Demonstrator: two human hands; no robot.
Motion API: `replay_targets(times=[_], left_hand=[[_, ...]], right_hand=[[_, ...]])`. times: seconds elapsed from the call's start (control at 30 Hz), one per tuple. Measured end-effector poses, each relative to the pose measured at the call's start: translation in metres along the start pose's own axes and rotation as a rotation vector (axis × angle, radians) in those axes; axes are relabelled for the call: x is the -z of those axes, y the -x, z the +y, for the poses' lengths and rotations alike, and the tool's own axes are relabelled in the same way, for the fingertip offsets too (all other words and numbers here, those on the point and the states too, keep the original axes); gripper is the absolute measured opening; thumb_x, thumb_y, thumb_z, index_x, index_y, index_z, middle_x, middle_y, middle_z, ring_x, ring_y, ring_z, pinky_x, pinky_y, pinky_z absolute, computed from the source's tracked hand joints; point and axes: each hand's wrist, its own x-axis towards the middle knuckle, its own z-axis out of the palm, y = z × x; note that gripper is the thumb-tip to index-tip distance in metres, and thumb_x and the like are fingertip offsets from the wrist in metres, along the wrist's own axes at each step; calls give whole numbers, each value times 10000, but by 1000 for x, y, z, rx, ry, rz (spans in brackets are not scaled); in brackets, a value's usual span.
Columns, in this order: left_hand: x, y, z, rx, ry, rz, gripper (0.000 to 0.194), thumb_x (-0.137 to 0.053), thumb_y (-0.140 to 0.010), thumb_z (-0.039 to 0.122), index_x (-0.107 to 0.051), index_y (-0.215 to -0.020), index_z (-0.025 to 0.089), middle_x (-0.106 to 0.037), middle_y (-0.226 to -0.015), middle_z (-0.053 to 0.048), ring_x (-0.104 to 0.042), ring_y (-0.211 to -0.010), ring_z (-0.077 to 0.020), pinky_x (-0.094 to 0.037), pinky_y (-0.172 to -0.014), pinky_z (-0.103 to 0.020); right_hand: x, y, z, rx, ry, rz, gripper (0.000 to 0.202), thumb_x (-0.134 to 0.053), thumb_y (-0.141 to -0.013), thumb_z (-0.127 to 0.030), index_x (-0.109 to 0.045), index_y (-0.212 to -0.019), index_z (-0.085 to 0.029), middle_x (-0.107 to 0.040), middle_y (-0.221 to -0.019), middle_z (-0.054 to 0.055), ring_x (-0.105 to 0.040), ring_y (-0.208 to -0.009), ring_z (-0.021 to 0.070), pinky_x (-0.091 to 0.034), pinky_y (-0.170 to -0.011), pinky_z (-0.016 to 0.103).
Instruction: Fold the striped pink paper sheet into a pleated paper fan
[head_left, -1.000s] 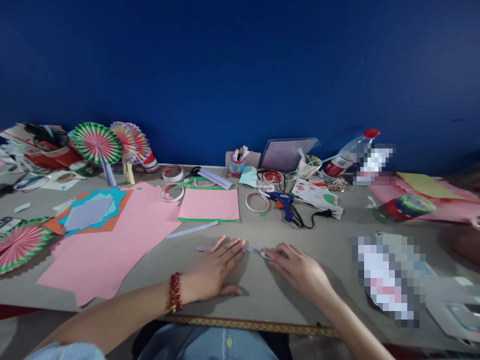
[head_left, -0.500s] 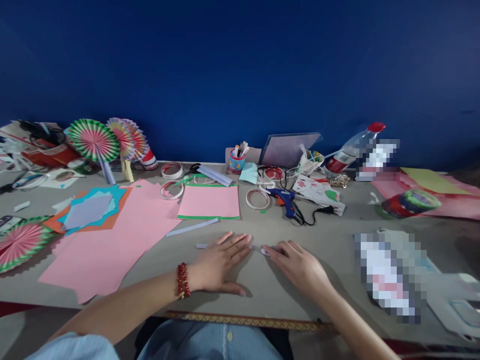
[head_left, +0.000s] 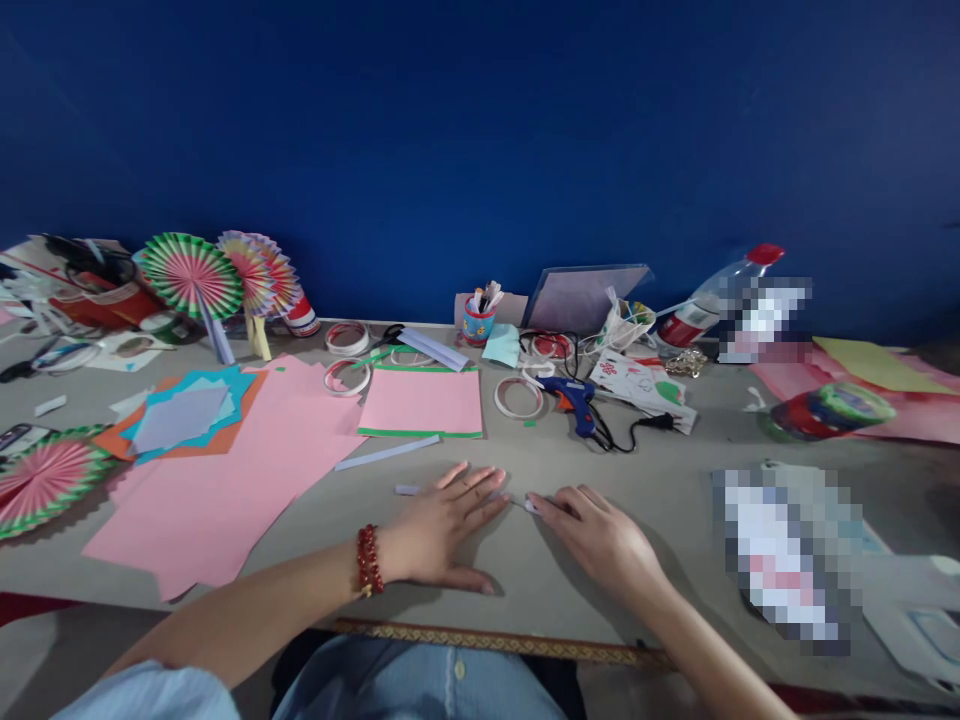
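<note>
Nearest the wearer, a gold-patterned trim (head_left: 510,643) ran along the front edge of the grey tabletop (head_left: 540,612). The left hand (head_left: 446,530), with a red beaded bracelet (head_left: 368,560) at its wrist, lay palm down, fingers extended and slightly spread, clenching nothing. It covered the middle of a narrow pale-lavender paper strip (head_left: 407,490); one end of the strip showed beyond the fingers on the left.

The right hand (head_left: 600,535) was curled, thumb and fingers pinching a small whitish piece (head_left: 532,506) just off the left fingertips. A thin grey line spanned the gap between the hands — could not tell whether it belonged to the strip.

Just beyond the left hand, a second, longer lavender paper strip (head_left: 387,453) lay at a slant. To the left were large pink paper sheets (head_left: 225,510), jagged at the edge. Farther out lay a pink paper rectangle with green borders (head_left: 420,402), a white tape ring (head_left: 517,416) and, right of that, a blue glue gun (head_left: 576,400) with a black cord.

At the back — a round blue-and-red pen cup (head_left: 478,326) and, far left, a pleated pink-and-green paper fan (head_left: 191,275), before a dark blue wall (head_left: 480,130).
</note>
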Motion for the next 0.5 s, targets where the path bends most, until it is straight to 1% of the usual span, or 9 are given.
replay_targets(times=[0.13, 0.33, 0.5], left_hand=[[0, 0, 0, -6, -20, 6, 974, -443, -902, 759, -170, -1603, 139, -186, -1653, -178, -174, -1537, -325, -64, -1256, -512], [-1, 0, 0, -2, -33, -8, 1008, -421, -882, 797, -197, -1594, 121, -181, -1653, -191, -159, -1538, -333, -54, -1253, -522], [0, 0, 0, -6, -19, -12, 998, -423, -885, 793, -197, -1595, 128, -175, -1655, -188, -151, -1541, -332, -64, -1253, -528]], right_hand=[[-1, -2, -2, 21, 41, 15, 331, -511, -972, -158, -668, -1246, -257, -641, -880, 54, -569, -768, 185, -448, -669, 267], [1, 1, -2, 71, 57, 26, 321, -491, -985, -142, -662, -1247, -212, -634, -883, 50, -581, -778, 174, -447, -682, 267], [4, -1, -4, 49, 60, 49, 308, -481, -997, -151, -678, -1225, -218, -639, -875, 48, -582, -766, 168, -438, -671, 264]])
